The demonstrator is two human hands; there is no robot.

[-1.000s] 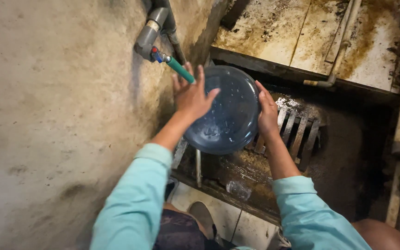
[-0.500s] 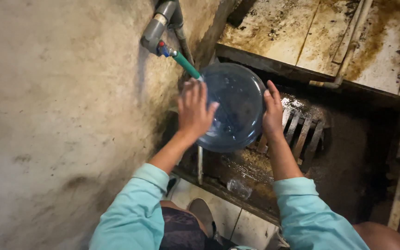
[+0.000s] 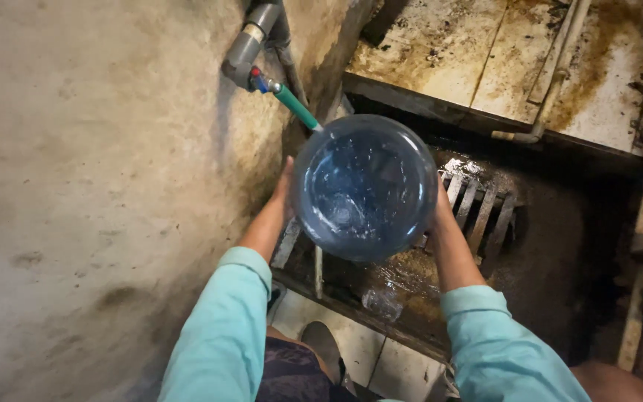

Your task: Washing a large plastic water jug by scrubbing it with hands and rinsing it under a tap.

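A large round blue translucent water jug fills the middle of the head view, its base turned up toward me, with water sloshing inside. My left hand presses against its left side and my right hand against its right side; both are mostly hidden behind the jug. I wear light teal sleeves. A green tap nozzle pokes out from a grey pipe on the wall, its tip right at the jug's upper left edge.
A rough concrete wall stands at the left. Below the jug a wet metal drain grate sits in a dark, dirty trough. Stained tiles and a thin pipe lie beyond. My sandalled foot rests on pale tiles.
The jug has risen toward me and looks bigger. My hands slid from on top of it to its sides and now sit behind it.
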